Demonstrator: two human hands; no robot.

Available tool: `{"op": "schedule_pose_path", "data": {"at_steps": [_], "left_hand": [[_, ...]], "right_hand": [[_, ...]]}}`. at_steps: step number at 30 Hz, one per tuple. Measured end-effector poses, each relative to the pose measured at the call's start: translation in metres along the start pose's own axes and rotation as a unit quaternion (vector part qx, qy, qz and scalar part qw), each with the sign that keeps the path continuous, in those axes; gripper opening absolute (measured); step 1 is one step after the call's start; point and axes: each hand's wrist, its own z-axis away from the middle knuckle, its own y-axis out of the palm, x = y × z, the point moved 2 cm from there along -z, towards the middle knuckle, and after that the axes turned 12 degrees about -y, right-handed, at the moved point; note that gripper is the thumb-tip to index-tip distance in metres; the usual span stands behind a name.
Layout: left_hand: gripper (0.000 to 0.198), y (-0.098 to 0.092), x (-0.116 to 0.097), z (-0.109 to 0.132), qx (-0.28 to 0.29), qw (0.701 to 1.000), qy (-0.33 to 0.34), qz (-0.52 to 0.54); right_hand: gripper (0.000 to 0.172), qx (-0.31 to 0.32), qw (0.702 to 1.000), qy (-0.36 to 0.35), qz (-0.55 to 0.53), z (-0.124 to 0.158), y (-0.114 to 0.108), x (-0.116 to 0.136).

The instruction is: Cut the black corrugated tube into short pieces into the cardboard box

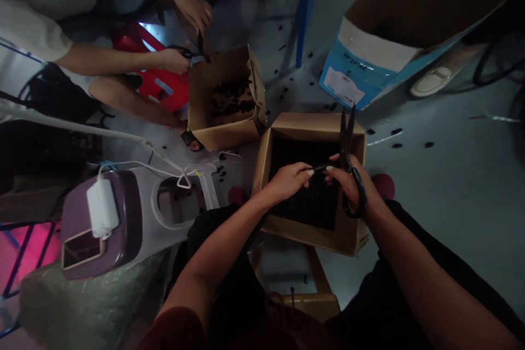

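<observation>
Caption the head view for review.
Right hand grips black scissors, left hand holds a black strip, above a cardboard box of black pieces.

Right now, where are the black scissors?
In the head view, the black scissors are in the person's right hand, blades pointing up, over the right side of the nearer cardboard box.

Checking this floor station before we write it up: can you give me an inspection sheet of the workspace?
Surface: grey floor, black scraps scattered on it.
Job's things: cardboard box holding black pieces; scissors.
Clutter: second box, blue carton.
Hands: left hand pinches a black strip; right hand grips the scissors.
Cables: white cable from white charger on purple appliance.
Surroundings: co-worker's hands at the second box; red stool.
</observation>
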Motion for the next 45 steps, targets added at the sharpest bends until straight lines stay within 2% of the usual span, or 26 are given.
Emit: {"op": "schedule_pose_path", "data": {"at_steps": [8, 12, 16, 19, 24, 31, 45], "left_hand": [[0.031, -0.002, -0.001, 0.001, -0.015, 0.999, 0.02, -0.041], [0.028, -0.009, -0.004, 0.002, -0.014, 1.0, 0.008, -0.001], [0.026, -0.024, -0.011, 0.005, -0.04, 0.995, -0.015, 0.087], [0.026, -0.037, -0.016, 0.008, -0.058, 0.987, -0.025, 0.146], [0.027, -0.05, -0.017, 0.008, -0.064, 0.981, -0.015, 0.183], [0.025, -0.046, -0.017, 0.006, -0.049, 0.981, -0.019, 0.187], [0.028, -0.037, -0.019, 0.008, -0.009, 0.99, -0.033, 0.14]], "right_hand": [[0.04, 0.026, 0.999, -0.003, 0.024, 0.001, 0.002, 0.002], [0.04, 0.029, 0.999, 0.005, 0.018, 0.004, 0.004, 0.01], [0.04, 0.02, 1.0, 0.012, 0.001, 0.007, 0.008, 0.015], [0.039, 0.056, 0.998, 0.011, -0.013, 0.011, 0.012, 0.013], [0.038, 0.139, 0.99, 0.011, -0.011, 0.022, 0.02, 0.009], [0.039, 0.204, 0.977, -0.025, 0.056, 0.032, 0.026, 0.018], [0.041, 0.225, 0.969, -0.028, 0.096, 0.034, 0.023, 0.028]]}}
